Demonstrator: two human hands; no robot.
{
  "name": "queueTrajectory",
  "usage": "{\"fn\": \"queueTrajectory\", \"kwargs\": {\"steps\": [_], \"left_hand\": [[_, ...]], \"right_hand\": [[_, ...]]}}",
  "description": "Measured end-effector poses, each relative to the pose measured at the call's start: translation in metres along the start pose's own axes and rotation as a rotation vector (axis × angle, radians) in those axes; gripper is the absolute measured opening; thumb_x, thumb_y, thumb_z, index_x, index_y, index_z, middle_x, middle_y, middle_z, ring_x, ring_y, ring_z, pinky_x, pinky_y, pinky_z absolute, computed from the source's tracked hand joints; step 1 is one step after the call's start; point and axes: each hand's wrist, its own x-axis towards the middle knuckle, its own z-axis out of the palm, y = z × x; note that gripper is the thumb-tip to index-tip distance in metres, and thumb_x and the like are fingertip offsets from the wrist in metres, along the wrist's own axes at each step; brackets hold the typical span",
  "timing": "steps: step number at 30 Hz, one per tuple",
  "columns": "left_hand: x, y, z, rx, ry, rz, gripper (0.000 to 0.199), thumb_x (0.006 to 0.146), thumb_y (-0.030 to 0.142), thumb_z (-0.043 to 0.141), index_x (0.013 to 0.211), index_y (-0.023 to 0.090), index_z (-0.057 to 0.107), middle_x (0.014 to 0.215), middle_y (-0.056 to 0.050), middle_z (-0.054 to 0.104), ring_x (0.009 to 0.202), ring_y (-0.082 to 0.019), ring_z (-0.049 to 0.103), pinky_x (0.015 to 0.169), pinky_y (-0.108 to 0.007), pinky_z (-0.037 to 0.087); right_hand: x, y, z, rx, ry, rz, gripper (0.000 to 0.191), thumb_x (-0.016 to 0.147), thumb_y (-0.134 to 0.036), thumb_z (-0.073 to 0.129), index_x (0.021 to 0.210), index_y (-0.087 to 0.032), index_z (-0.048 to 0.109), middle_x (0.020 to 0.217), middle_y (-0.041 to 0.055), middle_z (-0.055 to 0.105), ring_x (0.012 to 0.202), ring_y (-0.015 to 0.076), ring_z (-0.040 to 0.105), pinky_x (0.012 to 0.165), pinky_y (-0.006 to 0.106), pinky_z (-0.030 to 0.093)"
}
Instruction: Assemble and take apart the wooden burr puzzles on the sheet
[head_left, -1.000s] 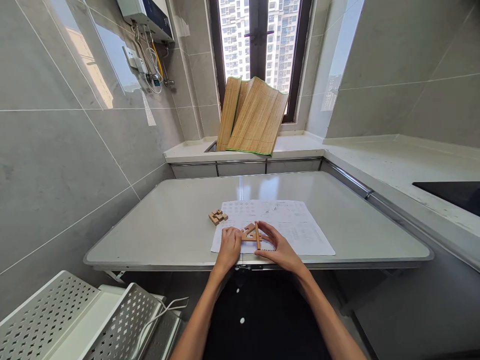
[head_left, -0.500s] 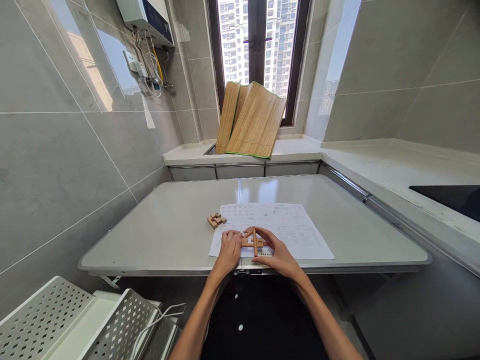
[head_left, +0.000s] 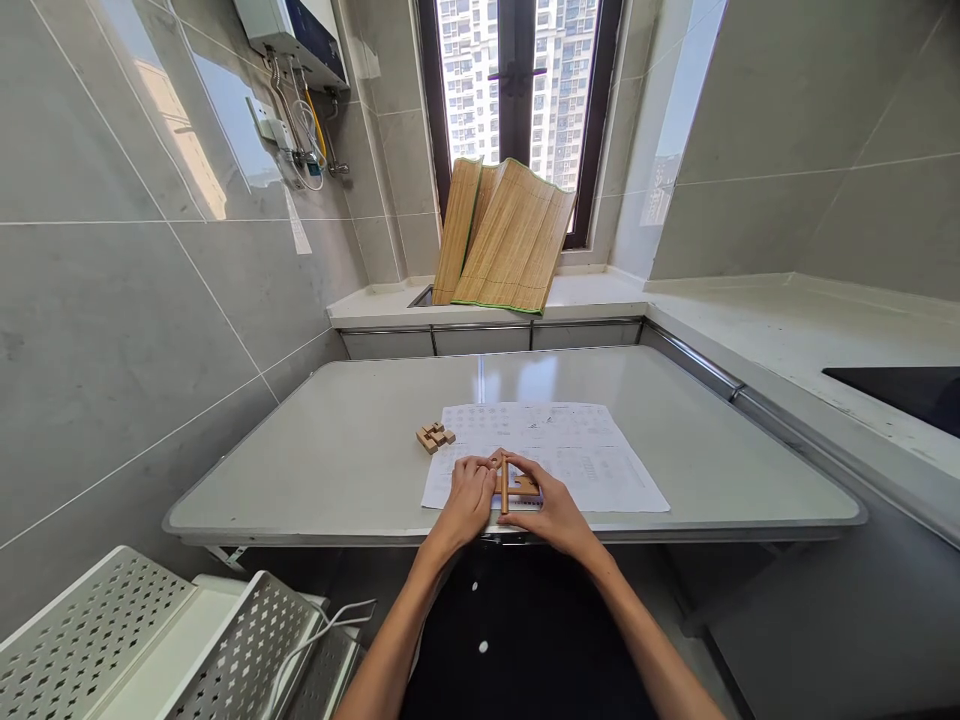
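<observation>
A: What kind of place is it?
B: A room with grey tiled walls (head_left: 112, 330), and a dark-framed window (head_left: 514, 110) straight ahead. A bamboo mat (head_left: 517, 235) leans there, on the pale counter (head_left: 600, 290).

A: And the surface?
B: A glossy, pale worktop (head_left: 360, 420) with rounded near corners and a seam across its depth. A printed sheet (head_left: 592, 455) lies flat near the front edge, with a small cluster of wooden blocks (head_left: 435, 437) beside its left edge.

A: Where are the pieces in hand?
B: Above the near part of the sheet, close to the worktop's front edge. The slim wooden bar (head_left: 505, 486) has its long axis nearly straight up and down in the view, one end towards the window, the other towards the body. I can't tell how steeply it is tilted. The notched piece (head_left: 525, 486) runs left to right, across the bar.

A: The hands?
B: The right hand (head_left: 553, 510) pinches the bar, thumb at the near end, fingertips at the far end. The left hand (head_left: 469, 498) is closed on the notched piece's left end; its thumb is hidden.
</observation>
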Motion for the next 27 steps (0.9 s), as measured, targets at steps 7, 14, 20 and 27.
{"fn": "queueTrajectory", "kwargs": {"steps": [7,14,20,27], "left_hand": [[0.002,0.000,-0.006,-0.065,-0.021,-0.023,0.035,0.107,0.039,0.035,0.106,0.024,0.066,0.124,-0.007,0.061,0.126,-0.025,0.044,0.114,-0.048,0.038],[0.003,0.000,-0.007,-0.107,-0.040,-0.030,0.032,0.105,0.042,0.041,0.091,0.023,0.062,0.121,-0.008,0.061,0.127,-0.026,0.042,0.115,-0.048,0.036],[0.003,0.002,-0.009,-0.108,-0.023,-0.021,0.031,0.104,0.041,0.044,0.088,0.023,0.062,0.120,-0.007,0.062,0.125,-0.025,0.043,0.113,-0.046,0.037],[0.004,-0.004,-0.005,-0.202,0.176,-0.140,0.033,0.105,0.037,0.036,0.099,0.023,0.066,0.109,-0.008,0.067,0.114,-0.026,0.053,0.107,-0.044,0.041]], "right_hand": [[0.000,-0.004,-0.002,-0.001,0.009,0.000,0.079,0.072,-0.030,0.088,0.142,-0.035,0.052,0.152,0.0039,0.053,0.141,0.0299,0.049,0.120,0.050,0.038],[-0.001,0.002,-0.001,-0.012,0.015,-0.010,0.081,0.073,-0.034,0.087,0.144,-0.034,0.050,0.154,0.0055,0.052,0.142,0.0298,0.048,0.120,0.051,0.037],[-0.001,-0.004,-0.001,-0.011,-0.004,-0.019,0.076,0.075,-0.035,0.085,0.143,-0.034,0.051,0.154,0.0056,0.051,0.142,0.0296,0.047,0.120,0.052,0.037],[0.001,-0.006,-0.004,0.003,0.050,-0.008,0.075,0.077,-0.037,0.085,0.143,-0.033,0.051,0.150,0.0054,0.053,0.139,0.0290,0.049,0.110,0.046,0.048]]}}
